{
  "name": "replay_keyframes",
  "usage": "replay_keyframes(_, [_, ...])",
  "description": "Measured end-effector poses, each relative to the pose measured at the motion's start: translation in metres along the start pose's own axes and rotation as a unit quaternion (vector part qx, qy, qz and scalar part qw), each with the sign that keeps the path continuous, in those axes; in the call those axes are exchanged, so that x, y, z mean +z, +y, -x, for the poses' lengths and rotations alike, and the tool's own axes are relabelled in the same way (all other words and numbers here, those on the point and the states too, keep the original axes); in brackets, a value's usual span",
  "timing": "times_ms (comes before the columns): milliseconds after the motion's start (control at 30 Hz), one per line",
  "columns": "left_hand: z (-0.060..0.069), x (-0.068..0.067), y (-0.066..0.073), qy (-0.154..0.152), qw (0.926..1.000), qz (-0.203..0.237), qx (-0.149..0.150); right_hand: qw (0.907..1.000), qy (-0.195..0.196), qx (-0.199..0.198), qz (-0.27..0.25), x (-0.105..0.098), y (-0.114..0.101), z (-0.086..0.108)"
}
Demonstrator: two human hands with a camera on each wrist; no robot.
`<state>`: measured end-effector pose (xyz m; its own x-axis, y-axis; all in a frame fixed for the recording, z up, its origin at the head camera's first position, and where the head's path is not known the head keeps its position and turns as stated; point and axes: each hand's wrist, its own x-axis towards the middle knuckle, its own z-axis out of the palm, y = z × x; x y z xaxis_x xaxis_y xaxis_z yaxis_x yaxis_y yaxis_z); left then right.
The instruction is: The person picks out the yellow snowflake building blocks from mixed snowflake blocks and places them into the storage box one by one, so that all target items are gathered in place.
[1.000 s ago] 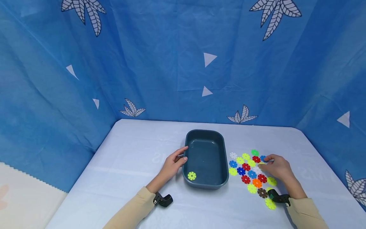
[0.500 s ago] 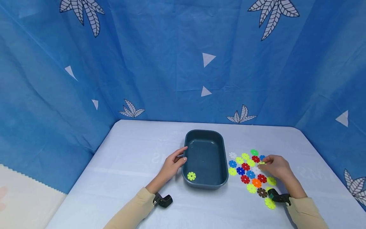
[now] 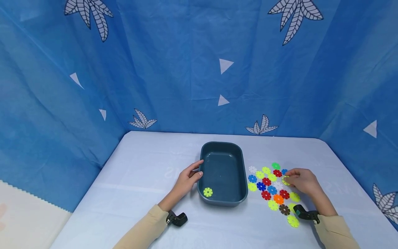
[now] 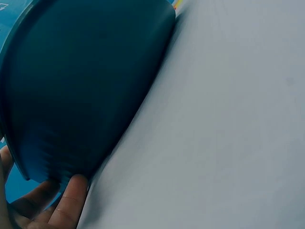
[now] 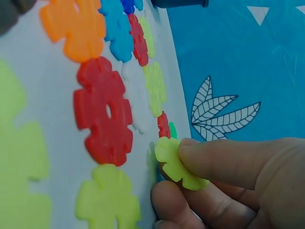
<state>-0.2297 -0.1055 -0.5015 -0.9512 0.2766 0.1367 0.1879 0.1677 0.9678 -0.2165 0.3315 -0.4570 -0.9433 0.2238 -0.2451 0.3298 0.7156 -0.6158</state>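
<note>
On the right of the table, my right hand (image 3: 304,180) pinches a yellow-green flower-shaped plastic disc (image 5: 175,163) between thumb and fingers. The disc is lifted and tilted in the right wrist view. Many more notched discs lie flat beside the hand, among them a red disc (image 5: 104,112), an orange disc (image 3: 278,199) and a brown disc (image 3: 284,209). A dark teal basin (image 3: 221,174) stands in the middle, with one yellow-green disc (image 3: 208,192) in its near left corner. My left hand (image 3: 187,178) touches the basin's left side with extended fingers; the fingertips (image 4: 74,191) meet its outer wall.
A white cloth (image 3: 149,166) covers the table. Blue patterned curtain (image 3: 174,69) rises behind and at both sides. Each wrist wears a black device, such as the left wrist camera (image 3: 178,218). The loose discs spread between the basin and my right arm.
My right hand has drawn a yellow-green disc up from the pile and shifted slightly to the right, so more of that disc shows. The left hand and basin stay in place.
</note>
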Motion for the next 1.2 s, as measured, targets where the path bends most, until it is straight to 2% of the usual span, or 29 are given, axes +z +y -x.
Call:
replay_keyframes(100, [0.0006,-0.0003,0.0007,-0.001,1.0000,0.000,-0.002,0.9999,-0.007,-0.003,-0.009,-0.0015,0.0000,0.0002])
replay_keyframes(333, [0.0000,-0.0011,-0.0011,-0.008,0.9999,0.006,0.013,0.9986,-0.015,-0.009,-0.051,-0.0059,-0.0006,0.0035])
replay_keyframes(567, [0.0000,-0.0007,-0.0016,-0.006,0.9999,0.004,0.009,0.9945,-0.035,-0.006,-0.098,-0.0080,-0.0020,0.0030])
replay_keyframes(767, [0.0004,-0.0003,-0.0005,-0.003,1.0000,0.000,0.003,0.9903,-0.048,-0.033,-0.126,-0.0097,-0.0044,0.0044])
replay_keyframes(833, [0.0007,-0.0004,-0.0005,-0.004,0.9999,-0.002,0.009,0.9883,-0.051,-0.041,-0.138,-0.0097,-0.0055,0.0049])
replay_keyframes(1200, [0.0003,0.0008,-0.0011,0.003,1.0000,-0.002,0.007,0.9767,-0.086,-0.066,-0.185,-0.0050,-0.0084,0.0096])
